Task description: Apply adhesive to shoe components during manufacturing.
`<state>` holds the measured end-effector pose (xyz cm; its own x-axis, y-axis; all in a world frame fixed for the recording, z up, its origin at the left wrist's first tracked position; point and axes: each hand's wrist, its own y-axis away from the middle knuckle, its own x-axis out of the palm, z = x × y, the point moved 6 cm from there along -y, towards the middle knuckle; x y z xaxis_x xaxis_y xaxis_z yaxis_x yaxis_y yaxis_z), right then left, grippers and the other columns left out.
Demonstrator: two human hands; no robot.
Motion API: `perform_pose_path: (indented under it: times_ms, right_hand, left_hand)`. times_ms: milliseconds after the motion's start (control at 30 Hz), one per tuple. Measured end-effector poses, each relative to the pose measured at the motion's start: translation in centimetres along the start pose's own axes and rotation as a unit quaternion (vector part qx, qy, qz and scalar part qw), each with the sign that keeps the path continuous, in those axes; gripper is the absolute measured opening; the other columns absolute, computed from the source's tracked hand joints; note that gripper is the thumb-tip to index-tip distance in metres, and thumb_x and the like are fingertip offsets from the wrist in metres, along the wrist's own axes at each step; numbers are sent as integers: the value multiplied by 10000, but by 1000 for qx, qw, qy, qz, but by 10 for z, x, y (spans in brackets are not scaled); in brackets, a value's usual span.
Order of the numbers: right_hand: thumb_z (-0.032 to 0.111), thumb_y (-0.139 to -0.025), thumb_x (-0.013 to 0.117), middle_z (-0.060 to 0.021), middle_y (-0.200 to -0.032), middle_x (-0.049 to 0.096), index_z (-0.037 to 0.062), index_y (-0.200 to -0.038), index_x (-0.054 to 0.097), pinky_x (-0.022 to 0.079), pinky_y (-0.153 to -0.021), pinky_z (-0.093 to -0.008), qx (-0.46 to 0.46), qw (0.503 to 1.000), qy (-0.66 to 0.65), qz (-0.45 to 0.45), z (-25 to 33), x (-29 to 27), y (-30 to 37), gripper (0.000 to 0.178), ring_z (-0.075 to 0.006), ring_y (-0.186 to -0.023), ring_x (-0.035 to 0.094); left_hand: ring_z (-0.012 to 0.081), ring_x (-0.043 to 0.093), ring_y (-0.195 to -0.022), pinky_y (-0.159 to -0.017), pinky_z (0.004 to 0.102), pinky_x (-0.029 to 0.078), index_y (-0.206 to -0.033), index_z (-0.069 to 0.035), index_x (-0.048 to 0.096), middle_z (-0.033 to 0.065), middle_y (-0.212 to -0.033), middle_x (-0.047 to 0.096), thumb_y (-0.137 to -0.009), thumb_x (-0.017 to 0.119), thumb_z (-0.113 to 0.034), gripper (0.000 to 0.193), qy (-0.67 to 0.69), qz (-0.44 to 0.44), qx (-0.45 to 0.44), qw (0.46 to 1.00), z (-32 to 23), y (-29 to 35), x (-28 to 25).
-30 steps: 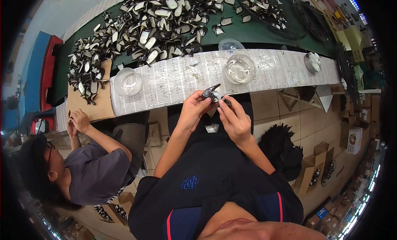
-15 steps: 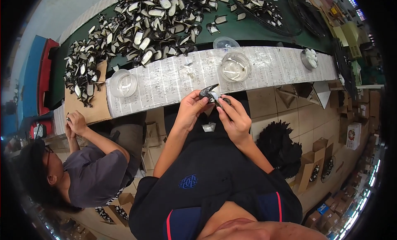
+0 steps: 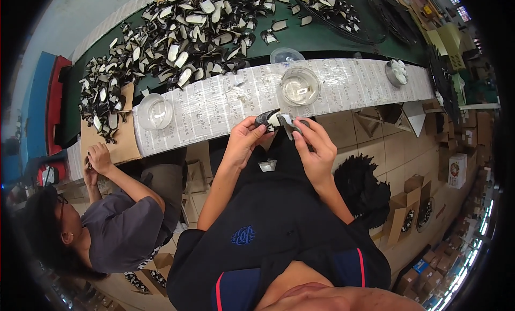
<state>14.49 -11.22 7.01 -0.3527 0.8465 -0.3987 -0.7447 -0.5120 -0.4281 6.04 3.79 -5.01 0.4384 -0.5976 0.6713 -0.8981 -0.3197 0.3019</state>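
Observation:
Just past the near edge of the table, my left hand [image 3: 244, 142] pinches a shiny black curved piece with a pale face [image 3: 266, 119], shaped like a shoe heel. Opposite it, my right hand [image 3: 317, 147] grips a dark grey rounded object with a light strip [image 3: 287, 126], whose exact kind I cannot make out. The two objects are held close together, and a whitish patch shows between them. Behind my hands stands a round clear plastic tub [image 3: 300, 87] with something pale at its bottom.
Many black, pale-faced pieces [image 3: 177, 40] are heaped on the green surface [image 3: 263, 51]. A second clear tub [image 3: 155, 112] sits left; a metal cup with white contents [image 3: 396, 73] stands right. A co-worker [image 3: 126, 204] sits at left. Black material [image 3: 362, 187] and cardboard boxes [image 3: 405, 209] are at right.
My right hand has moved a little right, drawing its dark grey object away from the black piece. The black piece is turned so more of its pale face shows. The view has shifted slightly.

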Motion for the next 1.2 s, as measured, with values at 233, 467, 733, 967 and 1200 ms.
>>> perform_pose_path:
  times_ms: [233, 467, 733, 967, 1200]
  right_hand:
    - [-9, -817, 723, -149, -1089, 655, 2, -1082, 699, 551, -731, -311, -70, 994, 47, 69, 4, 11, -5, 266, -240, -888, 681]
    - [-18, -814, 723, -149, -1079, 653, 4, -1085, 697, 549, -713, -317, -95, 989, 64, 89, 5, 18, -5, 273, -253, -885, 675]
    - [-10, -821, 719, -142, -1069, 650, 11, -1083, 691, 544, -695, -321, -87, 987, 120, 53, 0, 14, -7, 265, -254, -864, 673]
    - [17, -833, 716, -147, -1070, 640, 6, -1089, 686, 544, -660, -321, -66, 988, 141, 11, 0, 0, -13, 258, -263, -791, 666]
    - [-3, -837, 713, -135, -1041, 655, -7, -1082, 690, 566, -659, -295, 6, 999, 35, -20, -1, -10, -14, 246, -205, -803, 674]
  left_hand:
    - [152, 656, -963, -893, 297, 563, -1106, -1, 591, 76, -1059, 664, -931, 650, -85, 203, -3, 4, 3, 1000, -1, 1, 5]
    - [144, 662, -937, -866, 277, 562, -1098, -10, 599, 71, -1046, 668, -927, 659, -93, 200, -15, -3, -1, 1000, 0, 2, 3]
    - [134, 655, -939, -864, 275, 563, -1092, -1, 597, 70, -1031, 667, -926, 654, -74, 190, -18, -1, -6, 1000, 2, -1, 3]
    - [153, 651, -971, -897, 311, 561, -1098, 7, 587, 82, -1050, 661, -937, 633, -65, 182, -11, 6, -7, 1000, 2, 0, 4]
    - [174, 645, -1017, -938, 330, 549, -1104, 8, 580, 88, -1096, 652, -962, 613, -130, 200, 32, 18, -23, 999, 1, 4, 6]
